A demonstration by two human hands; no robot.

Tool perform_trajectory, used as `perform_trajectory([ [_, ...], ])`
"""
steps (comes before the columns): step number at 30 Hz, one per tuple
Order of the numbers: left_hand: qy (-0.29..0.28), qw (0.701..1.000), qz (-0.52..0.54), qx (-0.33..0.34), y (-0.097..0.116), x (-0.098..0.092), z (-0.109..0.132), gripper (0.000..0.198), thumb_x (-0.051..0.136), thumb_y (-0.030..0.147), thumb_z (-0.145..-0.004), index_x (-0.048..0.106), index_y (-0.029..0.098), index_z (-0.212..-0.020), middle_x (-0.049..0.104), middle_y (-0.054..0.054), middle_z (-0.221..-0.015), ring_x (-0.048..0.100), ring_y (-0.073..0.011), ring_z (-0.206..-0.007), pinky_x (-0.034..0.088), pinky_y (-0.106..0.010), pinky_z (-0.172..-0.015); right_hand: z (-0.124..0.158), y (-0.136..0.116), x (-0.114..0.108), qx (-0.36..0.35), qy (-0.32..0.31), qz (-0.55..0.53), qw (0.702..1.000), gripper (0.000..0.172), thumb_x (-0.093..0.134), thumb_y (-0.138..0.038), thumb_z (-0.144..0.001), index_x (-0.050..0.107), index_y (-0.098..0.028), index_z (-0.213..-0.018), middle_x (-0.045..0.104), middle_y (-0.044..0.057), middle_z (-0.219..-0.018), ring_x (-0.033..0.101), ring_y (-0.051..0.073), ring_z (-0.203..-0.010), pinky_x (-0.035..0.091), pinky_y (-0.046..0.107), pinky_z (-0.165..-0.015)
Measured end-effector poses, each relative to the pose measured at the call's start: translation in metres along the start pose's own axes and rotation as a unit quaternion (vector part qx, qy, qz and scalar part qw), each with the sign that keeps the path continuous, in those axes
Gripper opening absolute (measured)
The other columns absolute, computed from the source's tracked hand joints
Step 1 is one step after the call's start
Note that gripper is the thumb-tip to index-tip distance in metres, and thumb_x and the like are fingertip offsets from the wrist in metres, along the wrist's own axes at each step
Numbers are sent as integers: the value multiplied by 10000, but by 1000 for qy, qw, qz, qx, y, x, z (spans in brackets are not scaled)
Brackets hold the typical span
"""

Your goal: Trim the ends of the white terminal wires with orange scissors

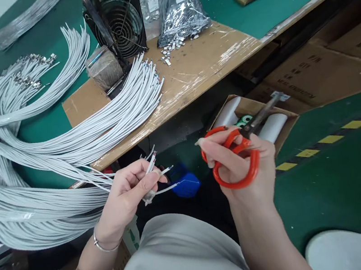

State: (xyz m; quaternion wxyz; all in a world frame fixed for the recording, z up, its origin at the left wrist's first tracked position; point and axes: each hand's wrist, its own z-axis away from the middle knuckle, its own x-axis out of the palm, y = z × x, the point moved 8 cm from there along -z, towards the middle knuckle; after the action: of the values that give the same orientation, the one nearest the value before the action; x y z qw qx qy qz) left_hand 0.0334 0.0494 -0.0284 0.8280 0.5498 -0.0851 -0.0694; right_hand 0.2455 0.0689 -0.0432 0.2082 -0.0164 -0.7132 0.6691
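Observation:
Several white cable ends (152, 163) stick out of my left hand (132, 184), pinched between thumb and fingers in front of the table edge. Thin strands show at some of the tips. Red-handled scissors (253, 167) rest in my right hand (248, 161), fingers through and around the handles, with the blades pointing away to the upper right. Behind my left hand, a thick bundle of white cables (107, 128) lies across the table, its ends fanned out on a cardboard sheet (205, 72).
A black fan (122, 28) stands behind the cables, beside a metal stand. Silvery bags (181, 11) have small metal pieces (172, 49) spilled before them. An open carton (282, 130) with white rolls sits below right. A white round seat (353, 251) is at lower right.

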Motion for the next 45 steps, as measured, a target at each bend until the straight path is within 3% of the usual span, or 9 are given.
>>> perform_trajectory([
  [4,3,1000,5,-9,-1,0,0,301,822,456,-976,811,174,-872,719,-39,-767,510,-98,-616,375,-215,-550,6,2,8,2,-51,23,998,103,871,-218,-826,870,-279,-743,610,-39,-545,579,139,-578,464,278,-547],
  [9,6,1000,21,-6,1,3,1,301,840,450,-959,793,168,-862,722,-38,-751,502,-97,-605,377,-208,-543,14,-2,21,-12,-112,49,992,103,863,-190,-837,898,-285,-813,746,-3,-673,588,137,-580,454,277,-524],
  [15,5,999,37,-1,1,5,0,275,832,398,-975,750,165,-854,679,-5,-701,444,-65,-548,334,-187,-507,21,-5,28,-19,-150,53,987,131,857,-180,-851,913,-284,-908,714,-1,-672,591,136,-595,467,267,-526],
  [19,6,1000,29,5,2,6,1,280,835,381,-976,710,168,-844,632,26,-642,415,-50,-491,283,-177,-457,23,-7,28,-10,-135,52,989,117,858,-174,-838,910,-275,-867,706,-3,-658,574,127,-575,450,260,-512],
  [26,11,1000,-10,28,5,8,4,231,815,278,-990,676,181,-832,672,34,-621,606,-84,-509,469,-193,-547,24,-7,28,-4,-129,69,989,95,854,-195,-844,905,-273,-824,702,2,-638,560,131,-564,445,269,-505],
  [30,21,998,-39,44,6,8,4,243,809,305,-996,675,182,-836,680,25,-634,631,-102,-541,493,-209,-561,24,-7,26,4,-123,75,990,91,852,-201,-835,903,-271,-806,706,5,-629,562,135,-559,455,274,-504],
  [35,26,997,-46,62,7,12,3,218,793,361,-1012,716,180,-916,629,39,-653,538,-72,-494,417,-196,-487,25,-5,32,27,-80,24,996,119,825,-175,-790,881,-265,-736,686,-14,-582,541,117,-503,438,256,-460],
  [39,46,997,-25,52,2,16,3,291,721,455,-1050,671,191,-939,656,24,-724,522,-63,-445,359,-190,-415,33,6,39,45,-10,-12,999,108,805,-199,-776,851,-244,-688,710,-9,-583,556,116,-471,446,257,-439],
  [45,99,993,13,62,1,11,1,335,798,501,-980,682,196,-903,643,35,-677,391,-41,-439,355,-180,-425,34,8,35,-6,32,29,999,126,812,-220,-807,832,-239,-683,686,-4,-578,581,142,-514,486,296,-490],
])
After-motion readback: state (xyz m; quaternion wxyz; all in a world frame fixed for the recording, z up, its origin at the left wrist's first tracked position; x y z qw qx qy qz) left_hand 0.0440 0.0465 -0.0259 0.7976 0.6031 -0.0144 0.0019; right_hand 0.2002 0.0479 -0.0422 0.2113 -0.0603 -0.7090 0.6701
